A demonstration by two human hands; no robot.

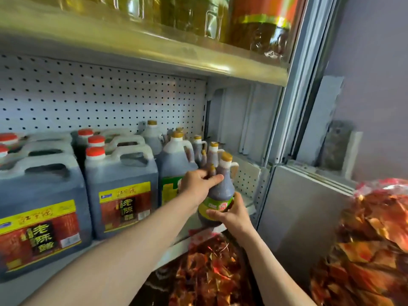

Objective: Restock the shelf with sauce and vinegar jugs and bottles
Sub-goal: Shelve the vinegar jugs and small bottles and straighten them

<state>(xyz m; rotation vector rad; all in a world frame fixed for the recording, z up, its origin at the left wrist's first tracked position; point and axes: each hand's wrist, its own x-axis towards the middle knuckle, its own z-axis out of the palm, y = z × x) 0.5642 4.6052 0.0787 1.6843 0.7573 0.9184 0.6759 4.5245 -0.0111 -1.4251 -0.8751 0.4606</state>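
Small vinegar bottle (220,191) was held at shelf (249,202) front edge: left hand (199,184) wrapped round shoulder, right hand (231,214) cupped round base. Tip-off risk if released early; neighbouring bottles (213,151) could be knocked.

Bright, even light, soft shadows under the upper shelf (154,56). Strong wide-angle bending at edges. Motion blur on oil bottles (198,16) up top; jug labels (124,204) soft. Mild glare on the red bags (373,228) at right.

Jugs (120,186) left of bottles (217,195) (same shelf (247,204)).
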